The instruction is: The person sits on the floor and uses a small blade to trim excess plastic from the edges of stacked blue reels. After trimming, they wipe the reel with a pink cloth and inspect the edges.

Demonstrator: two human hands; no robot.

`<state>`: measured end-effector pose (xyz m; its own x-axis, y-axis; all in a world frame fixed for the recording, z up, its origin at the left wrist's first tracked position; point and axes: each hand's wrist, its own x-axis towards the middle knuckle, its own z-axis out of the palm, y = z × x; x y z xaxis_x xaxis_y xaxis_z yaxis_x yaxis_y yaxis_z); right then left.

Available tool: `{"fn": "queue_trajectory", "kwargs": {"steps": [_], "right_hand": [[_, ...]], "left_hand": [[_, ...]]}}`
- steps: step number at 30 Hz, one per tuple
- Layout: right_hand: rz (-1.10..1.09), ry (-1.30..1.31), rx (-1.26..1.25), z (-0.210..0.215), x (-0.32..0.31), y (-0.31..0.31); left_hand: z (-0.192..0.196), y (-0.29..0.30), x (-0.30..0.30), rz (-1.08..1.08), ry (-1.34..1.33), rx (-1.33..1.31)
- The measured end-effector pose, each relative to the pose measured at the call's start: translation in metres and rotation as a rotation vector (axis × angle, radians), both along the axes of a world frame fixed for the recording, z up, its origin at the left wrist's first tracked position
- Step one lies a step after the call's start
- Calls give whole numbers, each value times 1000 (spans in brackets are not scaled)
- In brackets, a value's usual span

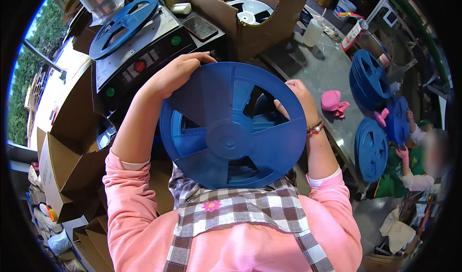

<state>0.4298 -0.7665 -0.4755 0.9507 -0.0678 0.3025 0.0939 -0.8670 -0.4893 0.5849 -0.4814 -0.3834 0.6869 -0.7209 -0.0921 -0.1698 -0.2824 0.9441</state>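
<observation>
A large blue plastic reel point(229, 138) with wedge-shaped openings is held upright before my chest, and it covers much of my apron. My left hand point(182, 74) rests on its upper left rim, fingers bent over the far side and partly hidden. At the upper right rim my right hand point(299, 98) grips it, with a finger showing through one opening. More blue plastic shows behind the reel's openings; I cannot tell whether it is a second flange. Nearest my left hand is a black control box point(149, 63) with a red button and green buttons, and a blue disc point(126, 27) lies on top.
An open cardboard box point(211, 5) at the back holds a white reel point(248, 13). Pink gloves point(332, 101) lie on the metal table point(313, 67). Stacked blue reels point(369, 149) stand right, beside a co-worker point(409, 168) handling one. More open cartons point(72, 161) stand left.
</observation>
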Motion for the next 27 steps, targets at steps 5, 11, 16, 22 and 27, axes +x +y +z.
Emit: {"fn": "queue_trajectory", "kwargs": {"steps": [5, 11, 16, 22, 27], "right_hand": [[288, 258, 1160, 38, -4, -3], [441, 456, 1594, 8, 8, 8], [395, 39, 1126, -15, 14, 69], [307, -276, 754, -17, 17, 92], [340, -329, 629, -16, 8, 107]], "left_hand": [[-7, 19, 9, -98, -197, -21], [13, 39, -14, -43, 64, -106], [16, 49, -20, -75, 75, -175], [8, 56, -21, -93, -173, -167], [8, 56, -22, -75, -83, -187]]}}
